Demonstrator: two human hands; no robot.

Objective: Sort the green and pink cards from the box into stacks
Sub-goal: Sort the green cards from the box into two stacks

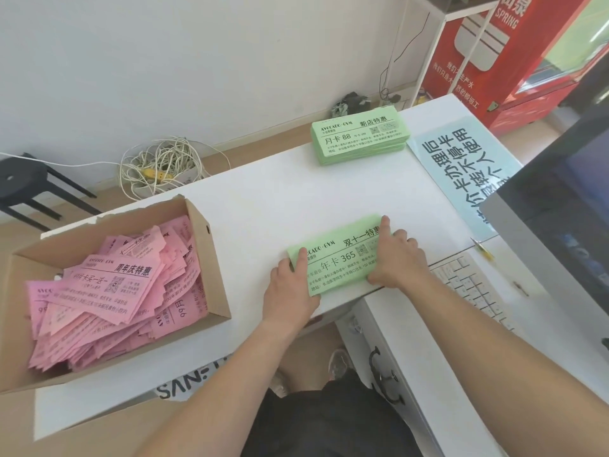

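While we look from the left, a brown box (216, 268) sits on the left end of the white surface (280, 199). It is full of pink cards (108, 291), all mixed up and lying every which way. Behind it, down on the floor by the wall, is a messy bundle of white cord (164, 163).

Next comes our left hand (290, 285). Its fingers (301, 257) are bent round the left end of the near green stack (342, 260) and hold it. This stack lies flat in the middle of the surface, close to the front edge and well apart from the box.

Our right hand (395, 262) holds the right end of the same stack. One finger points along the top, the others bend over the edge, and the thumb sits at the near side.

Farther back and a little to the right, a second green stack (359, 136) lies neat near the back edge. We touch it with neither hand.

On the right are a blue sign (461, 166), a white keyboard (468, 285) and a dark screen (560, 209).
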